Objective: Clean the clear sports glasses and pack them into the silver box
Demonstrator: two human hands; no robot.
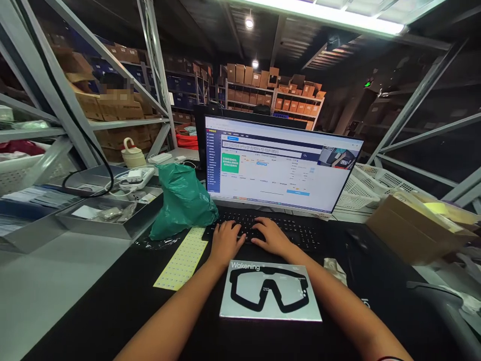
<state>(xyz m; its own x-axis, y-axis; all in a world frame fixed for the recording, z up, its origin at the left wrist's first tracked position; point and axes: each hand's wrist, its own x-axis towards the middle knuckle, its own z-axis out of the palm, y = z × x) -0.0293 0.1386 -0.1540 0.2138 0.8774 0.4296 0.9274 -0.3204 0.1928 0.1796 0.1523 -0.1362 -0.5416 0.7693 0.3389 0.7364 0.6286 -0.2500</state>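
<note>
Both hands rest on a black keyboard (300,235) below a lit monitor (263,170). My left hand (226,241) lies over its left part, fingers spread on the keys. Over the middle keys is my right hand (273,236), its fingers also apart; neither hand holds anything. Between my forearms a flat silver box (270,291) printed with black goggles and the word "Wakening" lies on the black mat. A green plastic bag (182,200) sits left of the keyboard, and a yellow sticker sheet (182,260) lies by my left forearm.
A black mouse (356,239) and crumpled packaging (335,271) lie right of the keyboard. Farther right stand an open cardboard box (413,230) and white baskets (361,188). Grey trays (124,228) stand at left, near a cream jug (131,154). A person is behind the left shelving.
</note>
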